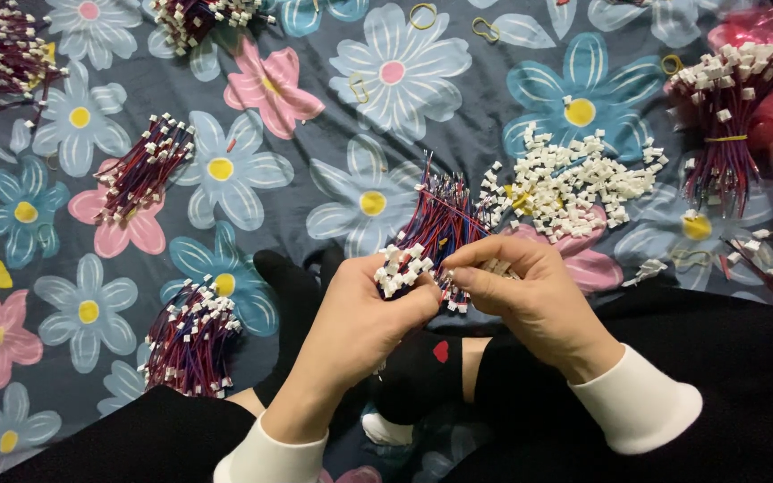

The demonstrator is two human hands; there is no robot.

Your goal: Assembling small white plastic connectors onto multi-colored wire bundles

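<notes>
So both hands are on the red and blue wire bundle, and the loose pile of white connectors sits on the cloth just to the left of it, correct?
Not quite. Both the left hand and the right hand do hold the red and blue wire bundle, but the head view shows the loose pile of white connectors on the floral cloth to the right of the bundle, not the left.

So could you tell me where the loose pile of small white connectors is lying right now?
In the head view, the pile of white connectors lies on the flowered cloth right of centre, just beyond the right hand, left of a banded wire bundle.
</notes>
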